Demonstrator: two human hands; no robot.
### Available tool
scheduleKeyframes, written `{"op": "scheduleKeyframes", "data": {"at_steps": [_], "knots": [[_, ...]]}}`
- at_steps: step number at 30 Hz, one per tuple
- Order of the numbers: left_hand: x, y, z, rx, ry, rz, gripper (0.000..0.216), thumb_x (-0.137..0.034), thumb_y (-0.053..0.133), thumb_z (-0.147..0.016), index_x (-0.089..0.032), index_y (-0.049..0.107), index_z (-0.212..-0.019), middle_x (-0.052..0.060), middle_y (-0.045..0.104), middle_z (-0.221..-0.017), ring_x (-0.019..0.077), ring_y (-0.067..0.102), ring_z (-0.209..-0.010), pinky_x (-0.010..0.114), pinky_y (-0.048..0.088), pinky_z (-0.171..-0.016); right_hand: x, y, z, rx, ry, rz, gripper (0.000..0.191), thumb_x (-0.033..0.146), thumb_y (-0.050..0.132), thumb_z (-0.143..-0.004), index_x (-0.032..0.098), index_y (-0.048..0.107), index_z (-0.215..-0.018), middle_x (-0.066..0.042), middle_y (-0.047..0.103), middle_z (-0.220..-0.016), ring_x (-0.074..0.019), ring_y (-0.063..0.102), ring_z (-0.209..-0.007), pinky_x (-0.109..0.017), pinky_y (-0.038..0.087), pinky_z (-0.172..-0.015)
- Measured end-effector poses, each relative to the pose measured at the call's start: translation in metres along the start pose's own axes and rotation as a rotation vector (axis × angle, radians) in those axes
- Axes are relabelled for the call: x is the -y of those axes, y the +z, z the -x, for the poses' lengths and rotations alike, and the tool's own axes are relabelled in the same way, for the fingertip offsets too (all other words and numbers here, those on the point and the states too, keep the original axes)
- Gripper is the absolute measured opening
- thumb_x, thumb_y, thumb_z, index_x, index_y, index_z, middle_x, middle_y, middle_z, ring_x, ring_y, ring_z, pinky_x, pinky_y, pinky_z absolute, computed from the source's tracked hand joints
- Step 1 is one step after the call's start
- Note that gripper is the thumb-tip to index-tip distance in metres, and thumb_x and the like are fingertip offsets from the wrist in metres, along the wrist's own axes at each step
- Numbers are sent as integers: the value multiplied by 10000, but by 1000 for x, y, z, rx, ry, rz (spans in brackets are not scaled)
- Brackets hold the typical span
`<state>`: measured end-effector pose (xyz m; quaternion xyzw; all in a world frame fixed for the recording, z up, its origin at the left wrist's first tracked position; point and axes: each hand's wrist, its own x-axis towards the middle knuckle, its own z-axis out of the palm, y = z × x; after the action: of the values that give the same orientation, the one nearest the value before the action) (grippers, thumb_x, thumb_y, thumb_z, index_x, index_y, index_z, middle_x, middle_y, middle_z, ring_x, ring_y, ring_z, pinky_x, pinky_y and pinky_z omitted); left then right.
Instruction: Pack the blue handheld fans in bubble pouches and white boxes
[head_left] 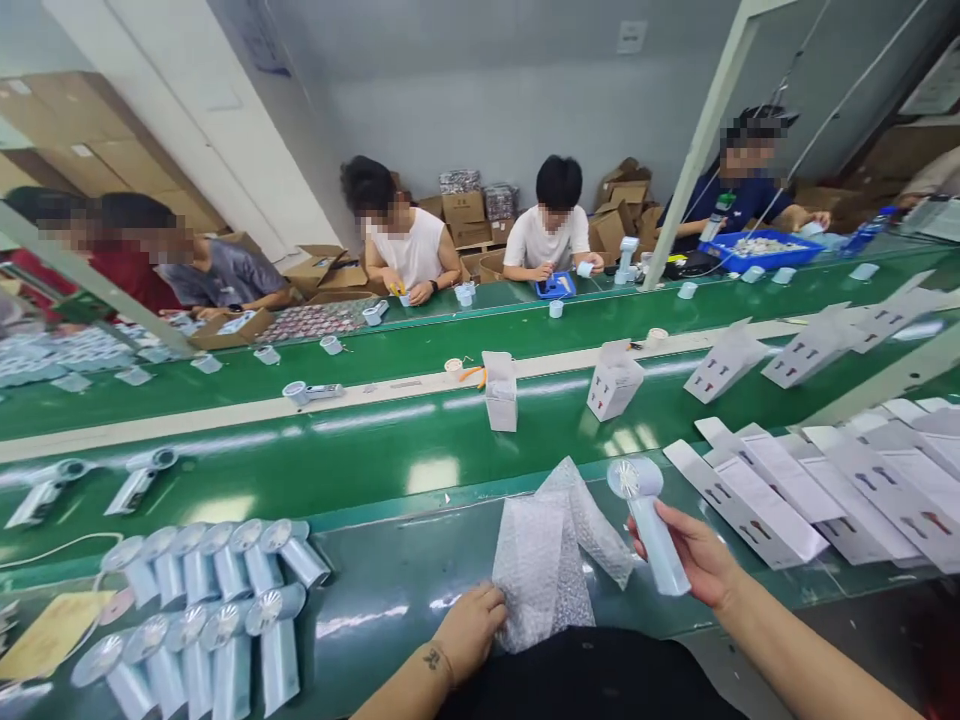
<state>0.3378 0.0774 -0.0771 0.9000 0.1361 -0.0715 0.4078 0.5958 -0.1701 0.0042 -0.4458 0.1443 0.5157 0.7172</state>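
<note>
My right hand [701,560] is closed round the handle of a pale blue handheld fan [646,520], held upright above the near edge of the green bench. My left hand [472,622] pinches the lower edge of a stack of bubble-wrap bags [551,555] lying on the bench in front of me. The fan's round head sits just right of the bags' top corner.
Several more blue fans [217,610] lie in rows at the left. Flat white cartons [810,485] are stacked at the right. Opened white boxes [613,385] stand on the green conveyor [390,440]. Other people work at the far side among cardboard boxes and a blue tray [757,250].
</note>
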Motion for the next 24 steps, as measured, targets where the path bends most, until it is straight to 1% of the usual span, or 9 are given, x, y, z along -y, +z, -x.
{"op": "scheduleKeyframes", "data": {"at_steps": [2,4,6,8,11,14,17,21,24], "knots": [[-18,-4,-17,-108,-21,0,230,-170,500,-838,-208,658,-674,100,686,-812,270,618,-877,414,480,-847,-13,-1,13,67,17,-4,412,366,843,-646,177,630,-944,-40,714,-788,-184,691,-708,-293,588,-645],[-44,-8,-36,-214,-40,26,317,-249,416,-914,-197,690,-763,109,680,-816,259,624,-849,400,483,-822,-28,8,20,190,82,73,478,338,857,-615,173,618,-994,-44,705,-803,-195,689,-688,-289,578,-557],[-71,-12,-52,-263,-24,82,311,-288,433,-915,-198,716,-821,89,694,-800,232,638,-796,360,496,-782,-41,22,21,314,161,165,577,292,863,-578,168,591,-1071,-58,701,-849,-213,692,-682,-299,574,-503],[-93,-15,-63,-267,20,157,225,-266,520,-855,-208,737,-850,62,725,-814,210,658,-783,313,509,-754,-50,35,17,372,215,206,661,270,865,-538,169,563,-1118,-56,695,-846,-211,685,-657,-301,572,-479],[-110,-16,-68,-286,41,269,216,-230,556,-793,-192,748,-887,53,758,-849,201,688,-799,280,533,-726,-55,44,11,355,180,194,655,304,848,-538,177,557,-1111,-25,672,-783,-190,667,-635,-271,556,-463],[-114,-18,-64,-359,-6,335,284,-307,501,-853,-154,731,-916,75,759,-828,202,685,-731,288,543,-658,-50,42,10,285,110,232,494,345,798,-613,162,595,-1025,-22,649,-746,-168,649,-616,-245,536,-451],[-120,-20,-56,-473,3,345,308,-377,493,-883,-163,713,-903,72,742,-830,201,669,-746,299,533,-690,-44,38,16,210,95,284,382,354,763,-661,152,624,-954,-29,644,-726,-164,641,-595,-239,523,-426],[-136,-21,-51,-574,116,289,251,-370,522,-884,-190,695,-854,47,711,-785,188,648,-737,287,509,-703,-41,35,27,193,47,349,451,405,779,-675,154,652,-1028,-36,662,-759,-163,638,-591,-244,513,-433],[-146,-20,-55,-607,25,286,279,-385,485,-908,-186,658,-818,33,683,-710,175,625,-653,268,497,-614,-43,36,33,242,-69,432,532,375,835,-641,193,657,-1109,-56,694,-976,-166,662,-769,-250,548,-594]]}}
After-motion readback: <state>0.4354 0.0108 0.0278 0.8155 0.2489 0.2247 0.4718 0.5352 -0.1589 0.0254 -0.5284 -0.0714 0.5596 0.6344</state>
